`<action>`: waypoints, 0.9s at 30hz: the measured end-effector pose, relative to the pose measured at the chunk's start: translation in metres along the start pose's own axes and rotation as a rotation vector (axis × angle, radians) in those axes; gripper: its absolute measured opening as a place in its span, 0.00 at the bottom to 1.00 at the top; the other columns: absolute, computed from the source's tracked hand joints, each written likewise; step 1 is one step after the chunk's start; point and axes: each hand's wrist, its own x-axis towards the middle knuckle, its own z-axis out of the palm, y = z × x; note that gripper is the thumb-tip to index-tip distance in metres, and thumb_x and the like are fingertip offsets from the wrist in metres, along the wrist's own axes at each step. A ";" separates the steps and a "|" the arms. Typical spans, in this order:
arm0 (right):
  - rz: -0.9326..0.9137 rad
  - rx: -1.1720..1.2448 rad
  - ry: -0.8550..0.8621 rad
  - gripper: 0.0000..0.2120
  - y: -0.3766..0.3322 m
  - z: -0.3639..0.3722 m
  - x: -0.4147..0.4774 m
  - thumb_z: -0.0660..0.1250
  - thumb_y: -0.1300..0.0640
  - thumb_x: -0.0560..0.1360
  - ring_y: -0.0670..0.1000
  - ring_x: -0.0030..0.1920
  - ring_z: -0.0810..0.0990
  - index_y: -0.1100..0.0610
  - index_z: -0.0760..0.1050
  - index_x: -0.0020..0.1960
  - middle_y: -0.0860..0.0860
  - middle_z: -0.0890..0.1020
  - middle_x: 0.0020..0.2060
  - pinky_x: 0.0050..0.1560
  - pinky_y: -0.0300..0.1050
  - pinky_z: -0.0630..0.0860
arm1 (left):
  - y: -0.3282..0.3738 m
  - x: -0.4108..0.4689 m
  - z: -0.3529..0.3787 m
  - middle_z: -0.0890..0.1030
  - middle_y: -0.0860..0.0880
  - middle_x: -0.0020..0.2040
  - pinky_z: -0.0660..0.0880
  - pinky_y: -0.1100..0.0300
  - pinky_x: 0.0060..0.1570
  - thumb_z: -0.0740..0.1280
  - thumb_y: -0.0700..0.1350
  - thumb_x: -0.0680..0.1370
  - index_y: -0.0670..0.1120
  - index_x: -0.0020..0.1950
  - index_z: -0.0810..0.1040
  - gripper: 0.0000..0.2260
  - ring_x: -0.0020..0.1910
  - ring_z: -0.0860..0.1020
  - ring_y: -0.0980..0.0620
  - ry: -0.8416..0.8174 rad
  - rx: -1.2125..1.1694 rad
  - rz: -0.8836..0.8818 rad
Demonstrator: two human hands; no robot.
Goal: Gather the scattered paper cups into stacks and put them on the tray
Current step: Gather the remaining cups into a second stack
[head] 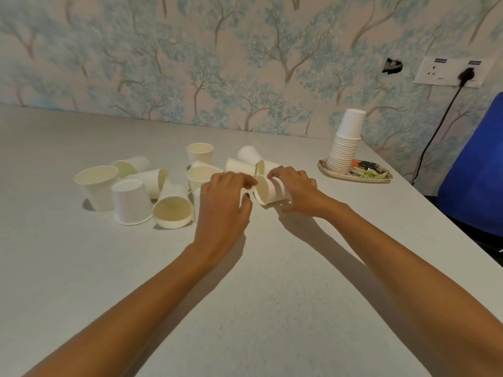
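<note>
Where the pale grey counter (272,308) meets the wall with tree-pattern wallpaper (217,63), a blue chair (473,170) stands at the right edge, under a wall socket (449,70) with a black plug and cable. On the counter's far right sits the tray (379,178), patterned and shallow, carrying a tall inverted stack of paper cups (345,142) on its left part. Scattered cups (130,191) lie mid-counter, left of centre: some upright, one upside down (130,201), several on their sides with mouths facing the camera, a few more behind the hands. Both forearms reach in from the lower edge. Right hand (295,189) is curled around a short nested stack (268,190) held sideways just above the counter, mouth pointing left, fingers over the top and thumb underneath. Left hand (224,202) has fingers bent, tips brought together at the stack's open rim; it seems to pinch another cup there, but that cup is mostly hidden behind the hand, so contact is uncertain. The held stack is well apart from the tray.
</note>
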 end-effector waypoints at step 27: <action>-0.098 0.066 0.041 0.30 -0.003 -0.002 -0.063 0.72 0.46 0.70 0.50 0.57 0.68 0.50 0.64 0.67 0.52 0.70 0.63 0.55 0.41 0.68 | -0.027 -0.002 -0.012 0.64 0.41 0.68 0.53 0.45 0.66 0.65 0.49 0.77 0.44 0.67 0.66 0.21 0.63 0.70 0.42 -0.121 0.198 -0.268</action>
